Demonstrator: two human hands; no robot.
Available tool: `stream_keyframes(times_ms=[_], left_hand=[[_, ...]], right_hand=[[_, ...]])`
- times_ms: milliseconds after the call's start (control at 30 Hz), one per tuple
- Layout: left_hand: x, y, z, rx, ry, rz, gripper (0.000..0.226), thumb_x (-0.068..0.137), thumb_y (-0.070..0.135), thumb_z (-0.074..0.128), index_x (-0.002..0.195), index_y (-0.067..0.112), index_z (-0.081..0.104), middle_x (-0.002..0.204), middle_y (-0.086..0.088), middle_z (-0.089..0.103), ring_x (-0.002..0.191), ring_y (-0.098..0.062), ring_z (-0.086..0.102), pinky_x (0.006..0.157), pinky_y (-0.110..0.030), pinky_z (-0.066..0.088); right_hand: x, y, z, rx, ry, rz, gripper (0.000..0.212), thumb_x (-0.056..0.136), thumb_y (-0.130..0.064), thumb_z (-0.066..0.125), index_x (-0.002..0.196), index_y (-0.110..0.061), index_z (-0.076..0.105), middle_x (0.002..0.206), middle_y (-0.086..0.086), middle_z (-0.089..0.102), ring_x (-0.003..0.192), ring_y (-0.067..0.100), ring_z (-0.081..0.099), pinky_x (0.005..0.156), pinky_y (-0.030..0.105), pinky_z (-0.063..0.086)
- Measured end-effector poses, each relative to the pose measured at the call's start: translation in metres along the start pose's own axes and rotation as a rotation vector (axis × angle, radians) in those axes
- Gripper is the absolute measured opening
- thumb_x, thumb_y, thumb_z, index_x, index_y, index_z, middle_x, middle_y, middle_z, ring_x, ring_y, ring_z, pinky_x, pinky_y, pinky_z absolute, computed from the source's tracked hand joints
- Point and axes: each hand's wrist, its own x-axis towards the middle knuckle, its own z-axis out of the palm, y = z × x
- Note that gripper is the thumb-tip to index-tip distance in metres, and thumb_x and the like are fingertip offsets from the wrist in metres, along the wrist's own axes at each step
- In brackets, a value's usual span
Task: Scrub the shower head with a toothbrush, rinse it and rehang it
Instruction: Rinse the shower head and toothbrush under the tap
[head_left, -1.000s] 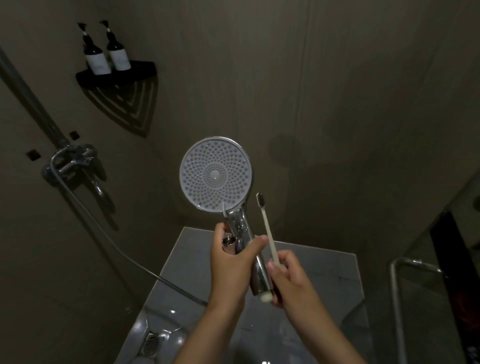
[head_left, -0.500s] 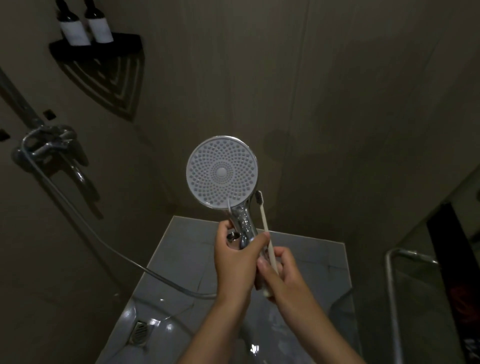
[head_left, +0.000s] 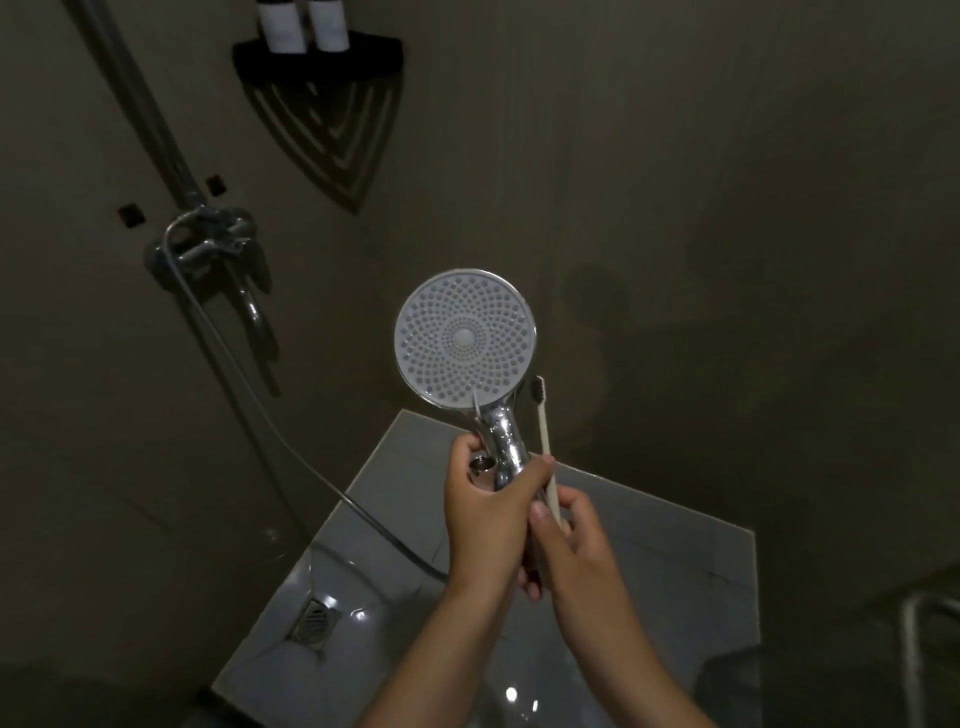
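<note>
Left hand (head_left: 488, 512): grips shower head (head_left: 464, 339) handle, spray face above the grip.
Right hand (head_left: 569, 540): pinches toothbrush (head_left: 546, 447), bristles above the grip.

Grey tiled floor (head_left: 649, 571) with a metal drain (head_left: 314, 621); black corner shelf (head_left: 317, 60) with two bottles (head_left: 283, 26).

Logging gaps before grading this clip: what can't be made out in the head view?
Head view:
Two bottles on the corner shelf: tops cut off by the upper edge, labels blurred.
Shower head handle's lower end: hidden by the left hand and right hand.
Toothbrush: lower handle inside the right hand; bristles too small to judge.
Hose end: behind the left wrist.
</note>
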Motion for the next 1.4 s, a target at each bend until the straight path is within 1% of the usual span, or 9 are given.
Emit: stream_keyframes(times_ms=[200,433,567,700,800,933,1000,1167,1400], left_hand=[[0.068,0.012,-0.036,0.039,0.093,0.037,0.027,0.072,0.017,0.078,0.083,0.022,0.053,0.06,0.003,0.066,0.047,-0.014,0.063,0.04,-0.019,0.044],[0.196,0.033,-0.095,0.11,0.132,0.037,0.018,0.085,0.035,0.066,0.084,0.017,0.06,0.063,0.004,0.068,0.056,-0.006,0.064,0.049,-0.017,0.049],[0.265,0.044,-0.136,0.162,0.18,-0.013,0.021,0.09,0.031,0.059,0.08,0.012,0.063,0.061,0.0,0.064,0.056,-0.01,0.059,0.05,-0.021,0.048],[0.321,0.049,-0.169,0.153,0.216,-0.109,0.029,0.091,0.031,0.058,0.067,0.015,0.062,0.049,0.001,0.056,0.036,-0.009,0.048,0.032,-0.018,0.036],[0.355,0.047,-0.188,0.121,0.232,-0.196,0.036,0.092,0.034,0.056,0.065,0.011,0.063,0.039,0.002,0.051,0.027,-0.009,0.044,0.029,-0.016,0.032],[0.402,0.038,-0.212,0.129,0.334,-0.209,0.023,0.093,0.031,0.055,0.084,0.015,0.068,0.072,0.001,0.067,0.046,-0.01,0.048,0.042,-0.02,0.037],[0.424,0.034,-0.224,0.132,0.423,-0.179,0.015,0.092,0.028,0.057,0.088,0.018,0.066,0.084,0.003,0.069,0.048,-0.009,0.044,0.039,-0.014,0.036],[0.472,0.043,-0.238,0.128,0.53,-0.099,0.016,0.092,0.024,0.058,0.104,0.016,0.064,0.067,0.004,0.058,0.051,-0.012,0.045,0.036,-0.012,0.038],[0.492,0.044,-0.25,0.143,0.581,-0.098,0.021,0.092,0.033,0.057,0.081,0.018,0.065,0.059,0.003,0.051,0.051,-0.011,0.045,0.044,-0.02,0.038]], right_hand=[[0.065,0.006,0.049,-0.028,-0.101,0.028,0.013,0.098,-0.019,0.045,0.098,-0.009,0.054,0.05,-0.001,0.054,0.041,0.009,0.05,0.04,0.02,0.037],[0.17,0.016,0.139,0.018,-0.146,0.044,0.015,0.098,-0.019,0.047,0.105,-0.01,0.056,0.052,-0.004,0.054,0.043,0.006,0.046,0.042,0.018,0.038],[0.223,0.028,0.194,0.079,-0.152,0.076,0.013,0.096,-0.016,0.049,0.104,-0.006,0.055,0.058,0.0,0.059,0.047,0.008,0.052,0.047,0.021,0.044],[0.272,0.039,0.237,0.161,-0.172,0.116,0.012,0.096,-0.011,0.048,0.099,0.001,0.051,0.054,0.002,0.058,0.044,0.009,0.051,0.046,0.02,0.044],[0.3,0.046,0.257,0.19,-0.173,0.161,0.009,0.096,-0.008,0.048,0.099,0.0,0.05,0.057,0.004,0.058,0.045,0.009,0.053,0.045,0.02,0.045],[0.335,0.055,0.273,0.147,-0.117,0.172,0.015,0.096,-0.007,0.048,0.106,0.003,0.05,0.069,0.009,0.059,0.052,0.013,0.054,0.047,0.022,0.044],[0.35,0.061,0.276,0.147,-0.09,0.193,0.016,0.096,-0.006,0.047,0.108,0.003,0.049,0.071,0.011,0.058,0.053,0.014,0.054,0.047,0.022,0.044],[0.375,0.075,0.278,0.115,-0.073,0.279,0.017,0.097,-0.012,0.047,0.109,0.0,0.047,0.077,0.012,0.058,0.06,0.016,0.057,0.054,0.025,0.047],[0.4,0.093,0.285,0.089,-0.085,0.316,0.007,0.097,-0.008,0.045,0.101,-0.003,0.044,0.073,0.012,0.056,0.059,0.018,0.054,0.05,0.023,0.045]])
